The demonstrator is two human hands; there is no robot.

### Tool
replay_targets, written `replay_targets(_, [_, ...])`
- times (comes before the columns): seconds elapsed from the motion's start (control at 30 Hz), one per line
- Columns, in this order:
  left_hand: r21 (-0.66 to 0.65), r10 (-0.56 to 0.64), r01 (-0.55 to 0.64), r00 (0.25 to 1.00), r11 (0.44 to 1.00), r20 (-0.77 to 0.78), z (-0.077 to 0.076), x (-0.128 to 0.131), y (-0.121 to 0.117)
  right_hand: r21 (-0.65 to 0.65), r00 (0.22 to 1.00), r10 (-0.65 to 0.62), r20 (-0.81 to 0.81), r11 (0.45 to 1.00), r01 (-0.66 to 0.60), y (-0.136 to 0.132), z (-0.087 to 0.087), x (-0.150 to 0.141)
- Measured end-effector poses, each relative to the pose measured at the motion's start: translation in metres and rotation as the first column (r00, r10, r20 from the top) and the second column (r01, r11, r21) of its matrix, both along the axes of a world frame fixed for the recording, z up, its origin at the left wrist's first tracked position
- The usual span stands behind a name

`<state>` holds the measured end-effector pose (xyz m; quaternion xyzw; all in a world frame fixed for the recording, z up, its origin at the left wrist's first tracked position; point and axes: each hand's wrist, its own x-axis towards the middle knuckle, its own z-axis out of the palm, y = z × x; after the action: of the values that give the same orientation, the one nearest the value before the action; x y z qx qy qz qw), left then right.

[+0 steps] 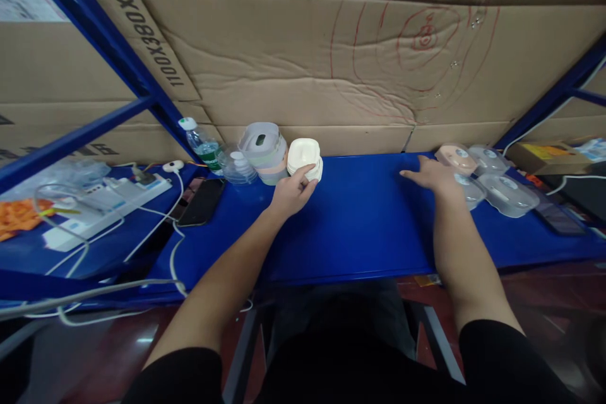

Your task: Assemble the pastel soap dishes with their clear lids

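Observation:
My left hand [291, 192] reaches to a short stack of cream-white plastic boxes [303, 154] at the back of the blue table [360, 227]; thumb and fingers pinch its front edge. My right hand [432, 177] lies flat on the table with the fingers stretched toward the left, holding nothing. Just right of it sit a pink box [455, 158] and several clear lidded boxes [506, 192]. A taller stack of grey and pink boxes [264, 150] stands left of the white stack.
A water bottle [201, 142] and a clear round container [237, 167] stand at the back left. A black phone [202, 202], a white power strip [108, 199] with cables, and orange items [19, 214] lie further left. Cardboard [331, 57] walls the back. Another phone [558, 218] lies right.

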<state>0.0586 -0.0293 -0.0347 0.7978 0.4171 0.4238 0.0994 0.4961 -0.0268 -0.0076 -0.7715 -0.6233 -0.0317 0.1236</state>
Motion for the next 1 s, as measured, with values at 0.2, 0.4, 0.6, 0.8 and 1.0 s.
replay_targets(0.2, [0.037,-0.015,0.015,1.000,0.999,-0.005,-0.001,0.002,-0.003,0.135,0.946,0.323,-0.033,0.939,-0.316,-0.014,0.008,-0.085])
replay_targets(0.4, [0.053,-0.010,0.011,1.000,0.999,-0.019,0.001,0.000,-0.003,0.032,0.912,0.400,-0.092,0.916,-0.399,-0.007,0.001,-0.079])
replay_targets(0.6, [0.144,-0.095,0.107,0.992,0.984,-0.087,0.001,0.004,-0.007,-0.005,0.749,0.603,-0.273,0.778,-0.628,-0.009,-0.010,-0.101])
replay_targets(0.8, [0.258,-0.086,0.106,0.992,0.960,-0.089,0.009,0.006,-0.015,0.144,0.470,0.810,-0.352,0.542,-0.828,-0.034,-0.001,-0.148])
replay_targets(1.0, [0.379,-0.210,0.267,0.960,0.886,-0.185,0.021,0.010,-0.028,0.390,0.359,0.768,-0.530,0.597,-0.701,-0.039,0.008,-0.148])
